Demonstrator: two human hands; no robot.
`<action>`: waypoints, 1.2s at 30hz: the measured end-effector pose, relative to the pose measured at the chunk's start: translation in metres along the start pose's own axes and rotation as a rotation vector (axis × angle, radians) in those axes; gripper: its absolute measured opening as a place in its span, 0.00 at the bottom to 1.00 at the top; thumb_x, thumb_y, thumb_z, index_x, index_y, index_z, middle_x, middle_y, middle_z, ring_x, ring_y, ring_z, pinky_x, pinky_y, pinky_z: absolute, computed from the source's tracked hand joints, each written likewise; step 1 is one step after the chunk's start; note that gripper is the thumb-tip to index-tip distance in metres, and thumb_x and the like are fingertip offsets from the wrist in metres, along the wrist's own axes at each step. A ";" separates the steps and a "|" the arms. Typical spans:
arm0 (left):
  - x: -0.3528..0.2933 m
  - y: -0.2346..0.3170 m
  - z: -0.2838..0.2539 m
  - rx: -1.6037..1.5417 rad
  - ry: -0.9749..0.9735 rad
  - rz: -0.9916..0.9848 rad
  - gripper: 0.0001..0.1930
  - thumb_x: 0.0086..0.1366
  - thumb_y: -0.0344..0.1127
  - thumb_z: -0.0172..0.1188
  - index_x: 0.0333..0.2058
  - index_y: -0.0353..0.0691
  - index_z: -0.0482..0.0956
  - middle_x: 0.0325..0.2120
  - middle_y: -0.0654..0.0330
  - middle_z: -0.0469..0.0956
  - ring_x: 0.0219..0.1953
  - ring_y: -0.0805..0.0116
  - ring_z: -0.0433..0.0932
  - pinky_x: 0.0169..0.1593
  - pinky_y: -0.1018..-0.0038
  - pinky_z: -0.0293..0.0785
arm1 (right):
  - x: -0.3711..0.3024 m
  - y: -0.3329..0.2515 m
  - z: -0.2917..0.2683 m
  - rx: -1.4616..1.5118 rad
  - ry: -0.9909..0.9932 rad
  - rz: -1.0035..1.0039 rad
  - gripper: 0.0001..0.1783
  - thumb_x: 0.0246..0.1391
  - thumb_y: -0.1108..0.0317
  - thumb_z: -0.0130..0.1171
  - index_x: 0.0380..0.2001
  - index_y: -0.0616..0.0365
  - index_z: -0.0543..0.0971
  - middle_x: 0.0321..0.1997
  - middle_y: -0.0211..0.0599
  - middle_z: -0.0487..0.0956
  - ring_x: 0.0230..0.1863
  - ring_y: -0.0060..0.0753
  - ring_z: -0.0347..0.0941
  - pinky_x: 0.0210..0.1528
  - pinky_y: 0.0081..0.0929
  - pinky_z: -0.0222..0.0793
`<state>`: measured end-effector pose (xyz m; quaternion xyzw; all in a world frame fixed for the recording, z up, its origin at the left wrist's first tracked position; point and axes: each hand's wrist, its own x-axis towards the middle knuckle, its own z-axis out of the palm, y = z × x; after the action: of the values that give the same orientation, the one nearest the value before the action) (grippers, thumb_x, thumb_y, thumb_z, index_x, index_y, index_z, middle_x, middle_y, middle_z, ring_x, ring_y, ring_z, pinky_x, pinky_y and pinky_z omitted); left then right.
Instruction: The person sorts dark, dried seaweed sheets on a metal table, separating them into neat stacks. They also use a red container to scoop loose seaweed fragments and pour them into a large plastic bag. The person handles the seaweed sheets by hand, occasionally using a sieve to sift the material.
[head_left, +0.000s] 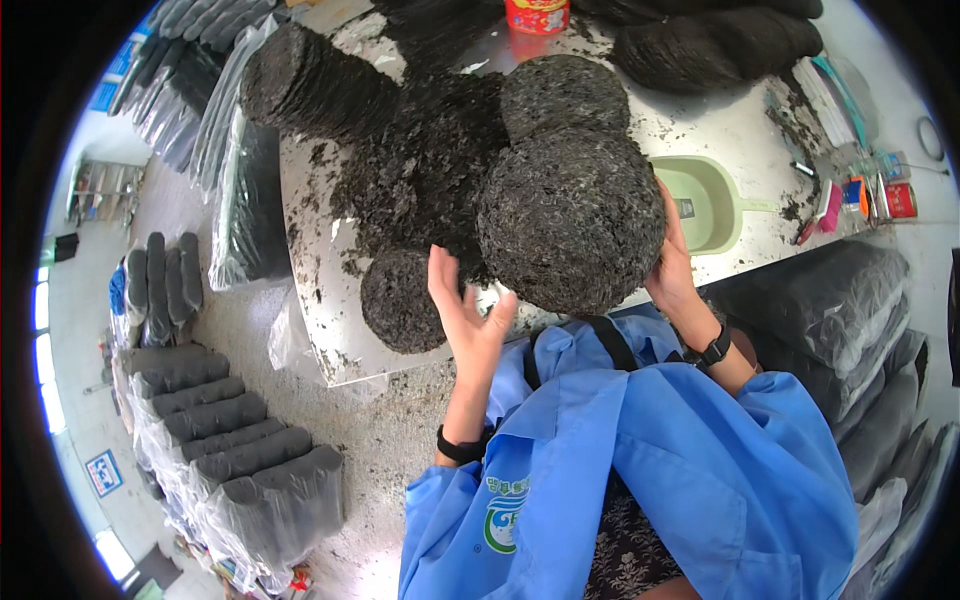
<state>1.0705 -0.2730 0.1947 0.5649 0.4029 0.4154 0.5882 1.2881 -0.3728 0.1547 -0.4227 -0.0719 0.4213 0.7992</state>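
Over the table, both hands (fingers spread) flank the round dark stack: left hand, right hand.

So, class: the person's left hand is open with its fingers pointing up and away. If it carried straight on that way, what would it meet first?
Most likely the small round stack of dark dried seaweed sheets beside the left hand's fingertips, or the loose pile behind it; depth is hard to judge.

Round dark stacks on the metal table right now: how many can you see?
4 clear ones: large stack between both hands, one behind it, a small one by the left hand, one far left. The loose heap may hide more.
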 end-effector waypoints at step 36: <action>0.038 -0.083 -0.081 0.989 -0.029 0.285 0.18 0.63 0.39 0.55 0.47 0.35 0.73 0.54 0.46 0.65 0.59 0.47 0.61 0.59 0.58 0.58 | 0.024 0.009 -0.007 -1.802 -0.864 -0.857 0.28 0.48 0.57 0.62 0.49 0.65 0.70 0.52 0.50 0.73 0.53 0.49 0.70 0.55 0.36 0.67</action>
<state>1.0094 -0.2121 0.1086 0.8305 0.4620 0.2433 0.1941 1.3015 -0.3569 0.1378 -0.6095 -0.7713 0.0129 0.1830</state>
